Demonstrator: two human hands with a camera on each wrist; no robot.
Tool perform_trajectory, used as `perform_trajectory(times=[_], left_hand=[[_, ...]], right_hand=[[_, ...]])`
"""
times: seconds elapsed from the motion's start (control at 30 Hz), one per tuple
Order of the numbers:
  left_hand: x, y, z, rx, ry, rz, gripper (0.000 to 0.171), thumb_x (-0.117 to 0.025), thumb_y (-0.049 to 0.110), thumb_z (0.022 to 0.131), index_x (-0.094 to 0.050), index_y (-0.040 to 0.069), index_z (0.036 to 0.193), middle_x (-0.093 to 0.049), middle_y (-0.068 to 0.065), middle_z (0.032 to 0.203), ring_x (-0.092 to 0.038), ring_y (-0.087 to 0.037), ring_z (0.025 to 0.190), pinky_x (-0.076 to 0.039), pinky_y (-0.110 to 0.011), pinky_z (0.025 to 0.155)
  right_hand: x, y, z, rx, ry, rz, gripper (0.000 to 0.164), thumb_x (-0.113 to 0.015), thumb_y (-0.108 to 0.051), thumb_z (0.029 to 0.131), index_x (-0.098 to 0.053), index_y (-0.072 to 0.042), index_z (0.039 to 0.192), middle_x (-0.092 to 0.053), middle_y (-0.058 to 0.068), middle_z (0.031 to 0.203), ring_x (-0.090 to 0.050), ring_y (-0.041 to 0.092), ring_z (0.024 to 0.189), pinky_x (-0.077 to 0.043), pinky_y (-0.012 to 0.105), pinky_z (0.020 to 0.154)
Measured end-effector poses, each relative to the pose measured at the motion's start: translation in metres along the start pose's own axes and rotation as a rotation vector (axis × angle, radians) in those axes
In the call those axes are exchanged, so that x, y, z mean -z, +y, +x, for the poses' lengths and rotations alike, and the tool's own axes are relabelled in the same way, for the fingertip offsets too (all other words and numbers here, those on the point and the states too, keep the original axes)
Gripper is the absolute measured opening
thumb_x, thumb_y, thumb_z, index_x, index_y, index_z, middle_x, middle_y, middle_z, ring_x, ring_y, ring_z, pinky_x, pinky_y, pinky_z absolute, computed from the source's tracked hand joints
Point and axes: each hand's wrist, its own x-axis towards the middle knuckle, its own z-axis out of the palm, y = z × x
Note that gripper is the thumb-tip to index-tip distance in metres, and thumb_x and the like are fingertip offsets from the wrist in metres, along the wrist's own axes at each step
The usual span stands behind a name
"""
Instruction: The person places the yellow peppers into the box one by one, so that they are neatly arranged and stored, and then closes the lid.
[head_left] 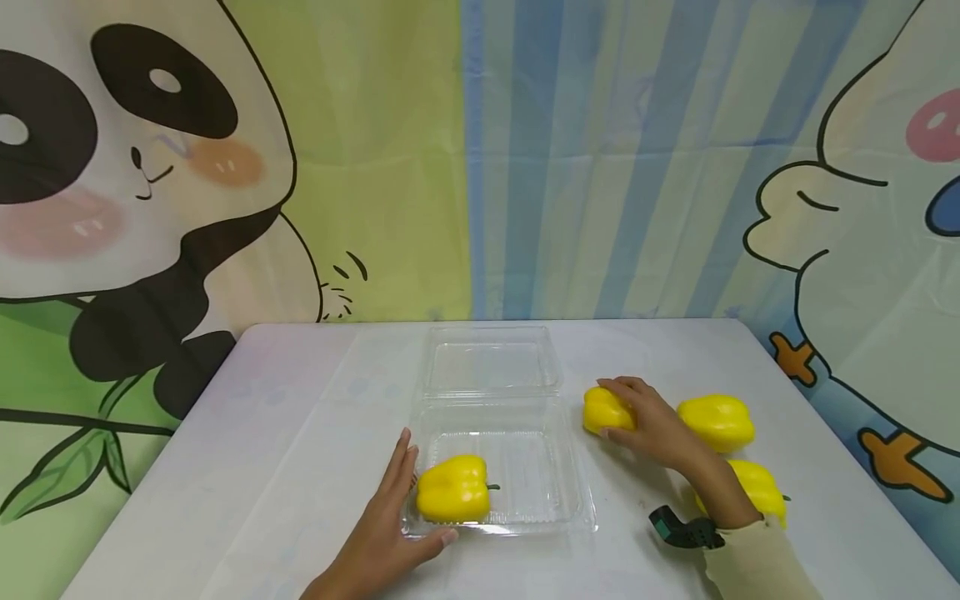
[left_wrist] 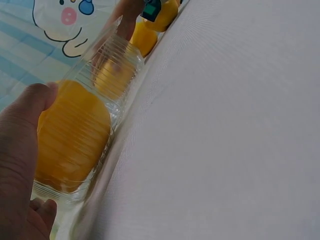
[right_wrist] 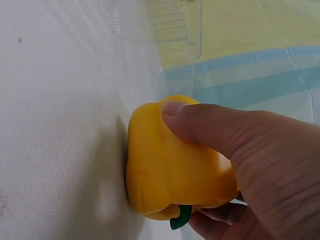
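Right of centre, the right hand [head_left: 652, 423] grips a yellow bell pepper [head_left: 604, 410] whose smooth skin could slip; the left hand [head_left: 382, 533], fingers straight, flanks a clear clamshell [head_left: 528, 475].

The head view looks forward and down; low, close wrist views both share the clear container [head_left: 534, 471].

The yellow peppers [head_left: 453, 489] have smooth, glossy skins that catch bright highlights. The clear container [head_left: 528, 462] is thin, shiny, see-through plastic with fine ribbing. The table [head_left: 300, 433] shows a matt white surface with a fine woven, cloth-like grain. The backdrop [head_left: 390, 167] is smooth printed cloth, faintly creased, and the cream sleeve [head_left: 757, 571] is matt, soft-looking fabric.
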Motion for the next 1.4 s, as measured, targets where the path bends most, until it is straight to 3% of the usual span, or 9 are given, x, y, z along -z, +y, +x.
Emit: perform_trajectory(times=[0.3,0.47,0.67,0.87,1.13,1.4], left_hand=[[0.000,0.002,0.000,0.015,-0.006,-0.017,0.112,-0.081,0.051,0.074,-0.022,-0.003,0.152,-0.001,-0.001,0.164,-0.034,-0.031,0.138,-0.036,-0.049,0.102],[-0.001,0.002,0.000,0.026,-0.005,-0.022,0.113,-0.080,0.053,0.074,-0.022,-0.003,0.152,-0.001,0.001,0.164,-0.038,-0.031,0.136,-0.037,-0.049,0.102],[-0.001,0.004,0.002,0.046,-0.010,-0.033,0.115,-0.079,0.058,0.072,-0.022,0.000,0.153,-0.001,0.005,0.163,-0.037,-0.027,0.137,-0.036,-0.047,0.104],[-0.001,0.004,0.002,0.030,-0.007,-0.024,0.115,-0.078,0.058,0.072,-0.022,-0.001,0.153,-0.001,0.004,0.163,-0.034,-0.025,0.138,-0.035,-0.047,0.104],[0.000,0.003,0.001,0.029,-0.011,-0.029,0.115,-0.080,0.056,0.072,-0.021,-0.001,0.153,-0.001,0.003,0.163,-0.041,-0.026,0.134,-0.036,-0.046,0.104],[0.001,0.004,0.001,0.034,-0.009,-0.028,0.115,-0.083,0.051,0.071,-0.021,-0.001,0.153,0.001,0.007,0.163,-0.036,-0.028,0.137,-0.034,-0.046,0.104]], right_hand=[[0.003,0.000,-0.001,-0.005,0.013,-0.029,0.071,-0.079,-0.019,0.082,-0.046,-0.004,0.144,-0.044,0.025,0.138,-0.049,0.041,0.118,-0.039,0.062,0.099],[0.003,0.001,0.000,0.001,0.011,-0.031,0.072,-0.078,-0.019,0.083,-0.044,-0.003,0.145,-0.044,0.026,0.139,-0.050,0.042,0.118,-0.040,0.061,0.099],[0.005,-0.001,0.000,0.002,0.011,-0.037,0.075,-0.076,-0.030,0.085,-0.041,-0.003,0.146,-0.042,0.030,0.142,-0.047,0.046,0.122,-0.038,0.063,0.099],[0.011,-0.008,-0.002,0.049,0.059,-0.014,0.075,-0.075,-0.030,0.086,-0.041,-0.001,0.146,-0.043,0.028,0.141,-0.047,0.045,0.122,-0.040,0.061,0.098],[0.015,-0.019,-0.004,0.115,0.116,0.008,0.072,-0.069,-0.033,0.092,-0.036,-0.004,0.149,-0.042,0.023,0.144,-0.049,0.040,0.122,-0.041,0.060,0.098],[0.018,-0.039,-0.006,0.214,0.171,0.085,0.067,-0.069,-0.025,0.092,-0.038,-0.009,0.150,-0.045,0.014,0.145,-0.054,0.026,0.113,-0.049,0.048,0.093]])
